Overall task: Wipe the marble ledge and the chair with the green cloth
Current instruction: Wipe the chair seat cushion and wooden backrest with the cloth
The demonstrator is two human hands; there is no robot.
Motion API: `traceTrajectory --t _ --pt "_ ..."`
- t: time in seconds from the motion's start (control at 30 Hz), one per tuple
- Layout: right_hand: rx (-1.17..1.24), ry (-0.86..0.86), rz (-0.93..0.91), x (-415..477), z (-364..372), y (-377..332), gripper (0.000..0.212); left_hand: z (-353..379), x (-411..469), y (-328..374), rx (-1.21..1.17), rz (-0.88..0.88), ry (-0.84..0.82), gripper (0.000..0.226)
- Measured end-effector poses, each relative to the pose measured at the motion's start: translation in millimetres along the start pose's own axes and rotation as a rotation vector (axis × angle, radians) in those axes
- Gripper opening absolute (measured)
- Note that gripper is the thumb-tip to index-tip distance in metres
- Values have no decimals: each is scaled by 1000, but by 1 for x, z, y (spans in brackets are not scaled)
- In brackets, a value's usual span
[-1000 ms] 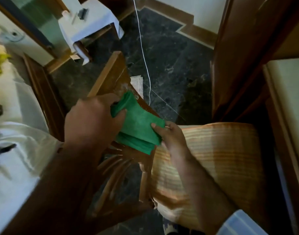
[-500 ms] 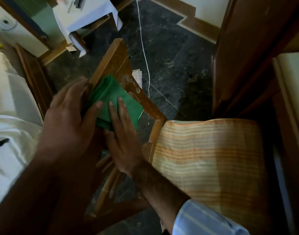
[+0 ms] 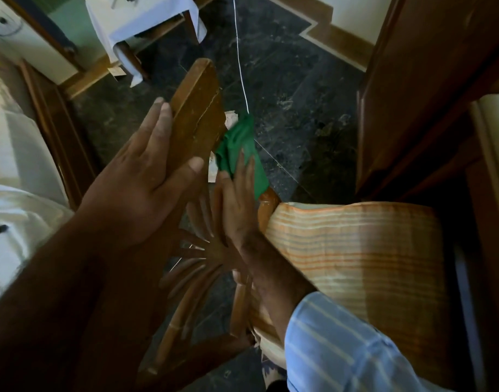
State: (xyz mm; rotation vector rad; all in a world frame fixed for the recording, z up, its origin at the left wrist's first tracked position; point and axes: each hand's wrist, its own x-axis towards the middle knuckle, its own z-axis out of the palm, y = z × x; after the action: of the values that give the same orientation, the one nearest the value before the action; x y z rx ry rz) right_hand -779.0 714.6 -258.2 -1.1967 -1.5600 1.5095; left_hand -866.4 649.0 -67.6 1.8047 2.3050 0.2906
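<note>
The left hand (image 3: 146,188) is bracing the chair (image 3: 197,108) at its top rail, fingers straight, thumb lying across the wood. The right hand (image 3: 237,210) is pressing the green cloth (image 3: 242,148) flat-fingered against the rail's end. Nothing is pinching it, so a hard stroke could be dropping it to the floor, or snagging the white cord (image 3: 241,66) hanging right by it.

Dark marbled floor (image 3: 285,89) throughout. White-draped small table (image 3: 146,15) stands far left. Thin white cord (image 3: 241,66) crosses the floor. Brown wooden panel (image 3: 426,80) occupies the right.
</note>
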Motion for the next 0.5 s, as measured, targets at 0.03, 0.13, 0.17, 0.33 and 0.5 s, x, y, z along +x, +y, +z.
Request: traceTrajectory --t 0.03,0.13,0.17,0.33,0.5 --pt "-118 -48 64 0 -5 12 69 0 0 1 1 -2 2 85" --pt "-392 -134 151 -4 -17 34 75 0 -2 2 6 -5 12 83" --pt "-378 -135 145 -5 -17 31 75 0 -2 2 3 -12 14 83" --pt "27 -29 30 -12 -1 -32 74 0 -3 3 -40 -36 20 83" --pt "17 -66 -294 -30 2 -53 68 -1 -8 6 -256 -73 77 78"
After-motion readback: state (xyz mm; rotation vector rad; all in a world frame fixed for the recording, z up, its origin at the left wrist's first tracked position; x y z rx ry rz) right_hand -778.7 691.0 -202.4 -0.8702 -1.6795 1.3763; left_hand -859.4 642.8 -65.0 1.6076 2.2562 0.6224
